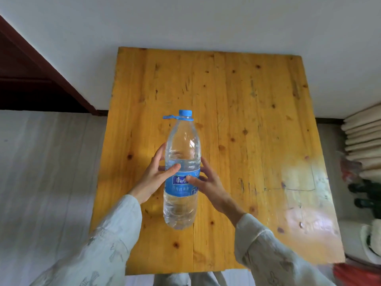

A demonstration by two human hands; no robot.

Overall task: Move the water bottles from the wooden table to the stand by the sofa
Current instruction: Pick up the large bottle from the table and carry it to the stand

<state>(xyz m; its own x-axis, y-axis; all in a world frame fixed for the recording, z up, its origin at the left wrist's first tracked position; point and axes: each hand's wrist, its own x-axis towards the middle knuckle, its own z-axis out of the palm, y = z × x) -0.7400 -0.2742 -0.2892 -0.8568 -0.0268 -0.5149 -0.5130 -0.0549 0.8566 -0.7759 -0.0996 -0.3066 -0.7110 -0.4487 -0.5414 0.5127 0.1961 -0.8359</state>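
One large clear water bottle point(182, 153) with a blue cap, a blue carry loop and a blue label is upright over the middle of the yellow wooden table point(257, 120). My left hand point(153, 178) grips its left side at the label, thumb across the front. On the other side my right hand point(208, 182) presses against the label, fingers spread. Whether the bottle's base rests on the table or hangs just above it, I cannot tell. No stand and no sofa are in view.
A white wall runs behind the table. A dark red wooden door frame point(51, 65) stands at the far left. Stacked pale cushions or fabric point(362, 141), dark green bottles point(367, 193) and a red thing point(358, 273) crowd the right side. Pale floor point(47, 172) lies left of the table.
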